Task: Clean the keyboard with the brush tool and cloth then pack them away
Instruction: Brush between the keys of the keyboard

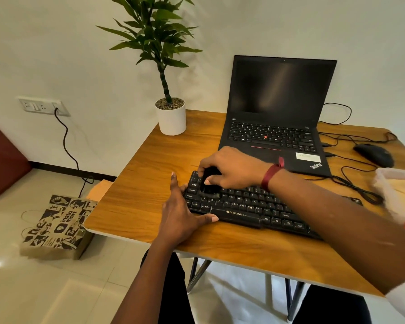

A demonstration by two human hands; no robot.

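We see a white pot (171,120) at the back left corner of the wooden table (138,178). It has little stones (170,102) in it, and a tall green plant (154,31) grows out of them. On the floor to the left is a brown paper bag (56,225) with black drawings, and we cannot see inside it. At the right edge of the table sits a clear plastic bag (398,195). It is blurry and partly cut off, so we cannot tell what it holds. The black keyboard (250,206) lies on the table in front of an open laptop (278,113) with a dark screen. The right hand (234,169) is curled around a black brush tool (208,183) and holds it down on the keys at the keyboard's left end. The brush is dark on dark keys and partly under the fingers, so its shape is hard to make out. The left hand (180,213) lies with straight fingers against the keyboard's left end, thumb on its front edge. The right forearm hides part of the keyboard's right side. A black mouse (374,155) sits right of the laptop.
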